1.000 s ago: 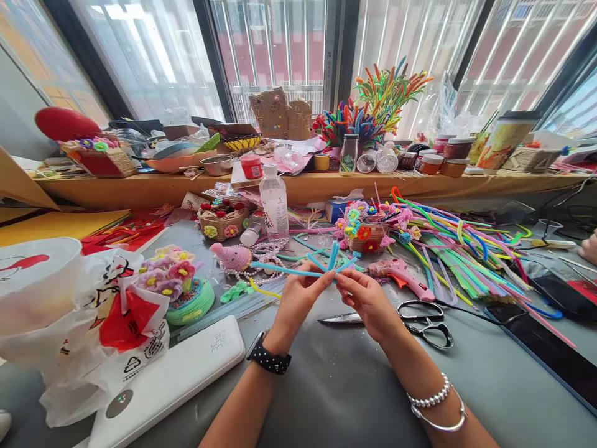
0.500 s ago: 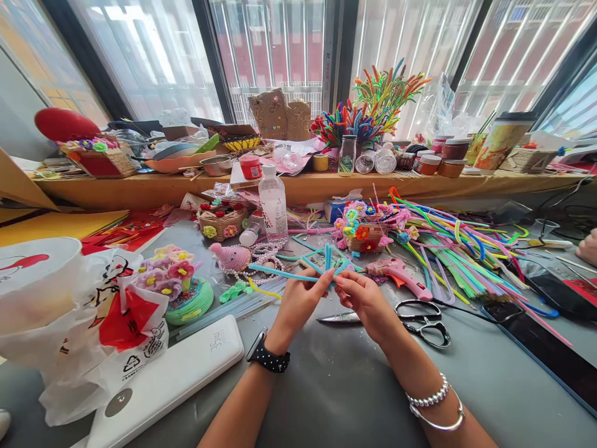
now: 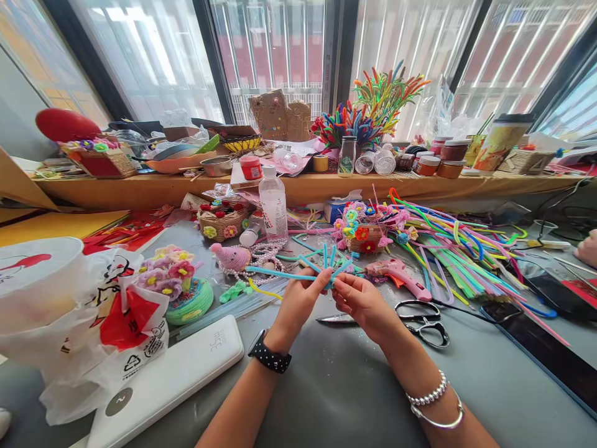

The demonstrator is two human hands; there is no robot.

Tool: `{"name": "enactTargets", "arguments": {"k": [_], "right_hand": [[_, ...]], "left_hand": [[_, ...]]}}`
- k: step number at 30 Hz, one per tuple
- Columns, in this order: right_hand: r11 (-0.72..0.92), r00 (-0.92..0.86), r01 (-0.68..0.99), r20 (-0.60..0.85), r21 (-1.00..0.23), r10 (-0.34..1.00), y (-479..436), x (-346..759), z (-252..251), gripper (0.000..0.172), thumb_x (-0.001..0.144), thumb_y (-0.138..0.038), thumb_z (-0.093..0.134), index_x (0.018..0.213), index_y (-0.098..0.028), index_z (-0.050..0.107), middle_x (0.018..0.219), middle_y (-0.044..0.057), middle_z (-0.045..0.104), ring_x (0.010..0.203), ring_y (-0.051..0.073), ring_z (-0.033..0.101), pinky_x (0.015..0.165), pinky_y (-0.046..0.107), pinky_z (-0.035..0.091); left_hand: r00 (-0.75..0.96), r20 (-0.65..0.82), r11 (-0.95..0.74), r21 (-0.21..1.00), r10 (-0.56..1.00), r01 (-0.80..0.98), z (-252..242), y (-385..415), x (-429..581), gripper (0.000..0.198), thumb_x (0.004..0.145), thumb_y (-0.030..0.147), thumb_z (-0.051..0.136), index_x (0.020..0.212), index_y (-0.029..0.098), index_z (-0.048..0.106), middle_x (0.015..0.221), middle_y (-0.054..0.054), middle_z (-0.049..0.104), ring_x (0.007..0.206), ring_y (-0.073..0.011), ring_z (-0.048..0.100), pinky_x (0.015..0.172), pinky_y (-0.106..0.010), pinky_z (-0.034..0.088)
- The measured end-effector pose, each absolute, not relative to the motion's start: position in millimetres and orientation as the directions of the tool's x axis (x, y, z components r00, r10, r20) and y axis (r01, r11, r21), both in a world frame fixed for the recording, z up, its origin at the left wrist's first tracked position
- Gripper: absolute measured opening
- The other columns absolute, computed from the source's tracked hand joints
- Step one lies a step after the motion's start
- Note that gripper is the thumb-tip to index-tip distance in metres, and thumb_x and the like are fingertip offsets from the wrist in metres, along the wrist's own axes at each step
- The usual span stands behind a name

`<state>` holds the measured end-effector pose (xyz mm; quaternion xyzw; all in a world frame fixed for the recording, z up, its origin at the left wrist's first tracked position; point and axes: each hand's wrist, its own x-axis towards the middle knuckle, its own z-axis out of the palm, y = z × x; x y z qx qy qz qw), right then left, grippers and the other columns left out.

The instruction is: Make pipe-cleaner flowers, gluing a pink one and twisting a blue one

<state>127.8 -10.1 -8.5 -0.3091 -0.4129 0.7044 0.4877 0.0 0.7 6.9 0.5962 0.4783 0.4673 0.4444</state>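
Light blue pipe cleaners (image 3: pixel 280 273) are pinched between both hands above the grey table. Several of their ends fan upward from the fingers, and one long strand reaches out to the left. My left hand (image 3: pixel 301 302) is closed on them, thumb on top. Thumb and fingers of my right hand (image 3: pixel 366 303) are closed on the same bundle where the strands meet; that joint is partly hidden. Black-handled scissors (image 3: pixel 422 322) lie beside and partly behind my right hand. Beyond it rests a pink glue gun (image 3: pixel 398 275).
A white power bank (image 3: pixel 186 373) and a plastic bag (image 3: pixel 125 311) lie at the left. A water bottle (image 3: pixel 273 208) stands behind the hands. Loose coloured pipe cleaners (image 3: pixel 466 267) and a phone (image 3: pixel 545 354) are at the right. Another person's hand (image 3: pixel 586 249) shows at the right edge.
The upright blue ends have spread wider apart between my fingers. My right hand has shifted slightly against the bundle. The objects on the table stay put.
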Motion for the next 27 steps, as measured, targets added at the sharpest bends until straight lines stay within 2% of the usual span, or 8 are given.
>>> {"name": "enactTargets", "arguments": {"k": [8,12,16,22,27], "right_hand": [[-0.404,-0.467,-0.485,-0.161,-0.776,0.869,-9.7,131.4,-11.2,0.02,0.066,-0.031,0.063,0.062,-0.013,0.054,0.056,-0.005,0.044,0.038,0.0,0.028,0.039,0.018,0.018],[-0.444,-0.484,-0.482,-0.193,-0.755,0.853,-9.9,132.8,-9.4,0.02,0.065,-0.031,0.063,0.064,-0.014,0.054,0.059,-0.005,0.047,0.036,-0.001,0.026,0.037,0.018,0.016],[-0.339,-0.427,-0.446,-0.136,-0.828,0.894,-9.9,132.5,-6.5,0.021,0.064,-0.035,0.064,0.064,-0.015,0.055,0.055,-0.005,0.047,0.042,0.002,0.035,0.04,0.018,0.02],[-0.108,-0.163,-0.538,-0.022,-0.836,0.986,-6.5,130.3,-8.5,0.02,0.063,-0.032,0.066,0.075,-0.019,0.059,0.053,-0.006,0.045,0.046,0.004,0.036,0.043,0.019,0.024],[-0.017,-0.063,-0.473,0.014,-0.881,0.998,-5.9,129.6,-8.9,0.017,0.061,-0.032,0.067,0.066,-0.017,0.059,0.053,-0.005,0.046,0.047,0.005,0.035,0.045,0.021,0.026]], "left_hand": [[0.139,0.237,-0.264,0.937,0.961,0.227,5.4,0.3,0.0,0.022,0.074,0.036,0.05,0.065,0.016,0.054,0.065,0.0,0.055,0.065,-0.013,0.052,0.06,-0.022,0.04],[0.14,0.291,-0.318,0.915,0.946,0.248,5.7,-0.5,0.4,0.022,0.074,0.035,0.049,0.065,0.016,0.054,0.065,-0.001,0.054,0.067,-0.0134,0.05,0.063,-0.023,0.039],[0.149,0.256,-0.286,0.926,0.955,0.246,10.6,-1.7,-1.9,0.025,0.074,0.037,0.049,0.06,0.017,0.051,0.059,0.002,0.051,0.062,-0.0115,0.049,0.059,-0.021,0.038],[0.255,0.138,-0.194,0.957,0.957,0.214,11.7,1.3,-4.7,0.028,0.071,0.041,0.051,0.058,0.016,0.051,0.054,0.003,0.05,0.054,-0.01,0.048,0.054,-0.021,0.038],[0.249,0.101,-0.104,0.995,0.963,0.0,9.4,3.5,-0.8,0.023,0.067,0.037,0.057,0.064,0.015,0.055,0.063,0.0,0.056,0.063,-0.0123,0.055,0.062,-0.025,0.046]]}}
